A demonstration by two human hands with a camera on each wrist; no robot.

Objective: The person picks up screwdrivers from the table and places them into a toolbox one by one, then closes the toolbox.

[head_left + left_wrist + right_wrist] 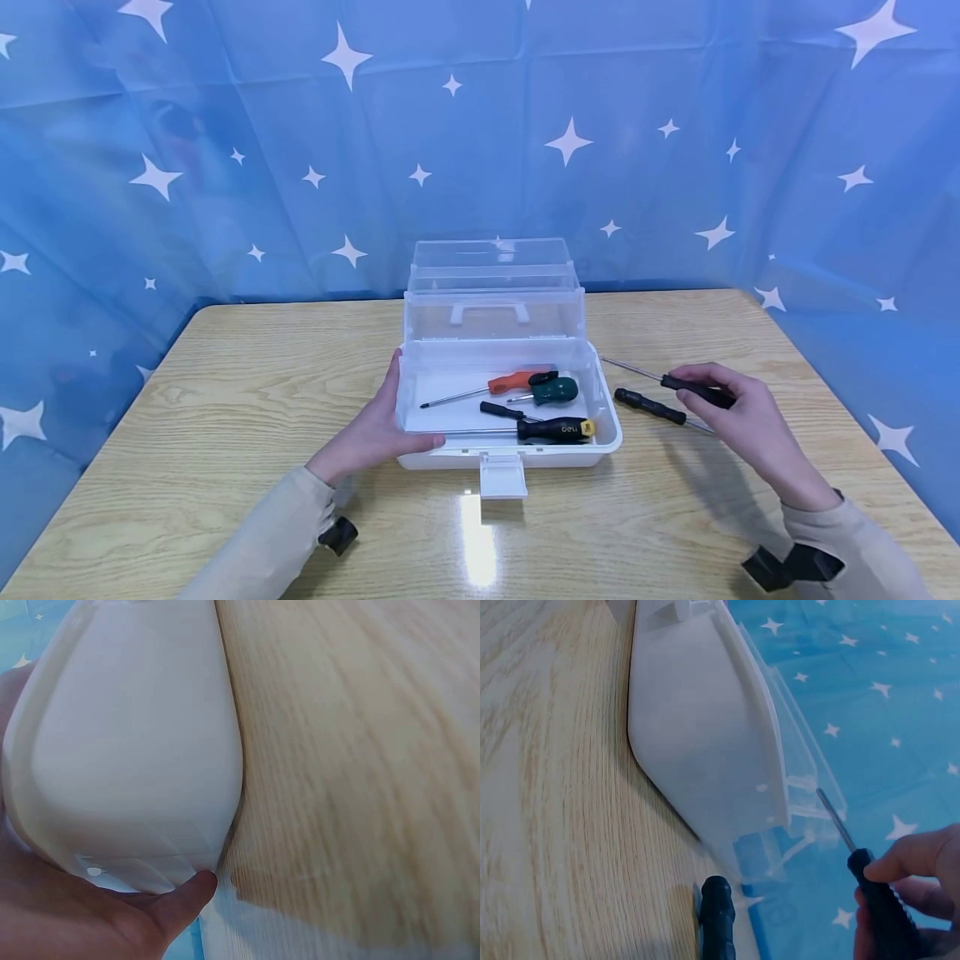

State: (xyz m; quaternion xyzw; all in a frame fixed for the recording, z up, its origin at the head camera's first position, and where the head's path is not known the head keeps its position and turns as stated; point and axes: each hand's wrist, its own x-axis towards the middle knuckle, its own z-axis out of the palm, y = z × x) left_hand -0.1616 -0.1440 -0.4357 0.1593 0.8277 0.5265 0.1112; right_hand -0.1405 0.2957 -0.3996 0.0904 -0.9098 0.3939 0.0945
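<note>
My left hand [377, 423] grips the left end of a white plastic toolbox [611, 421], thumb along its front wall. In the right wrist view, my right hand [919, 881] holds a black-handled screwdriver [885, 907] by its handle, the shaft pointing toward the box. Below it on the table lies another black screwdriver [649, 405]. Inside the box are an orange-handled screwdriver [512, 382], a stubby green one [555, 390], a small black-handled one [501, 410] and a large black-and-yellow one [555, 429].
The clear lid [495, 279] stands raised behind the box, and a white latch [502, 477] hangs at its front. A blue star-patterned curtain [480, 183] surrounds the far side of the wooden table [300, 358].
</note>
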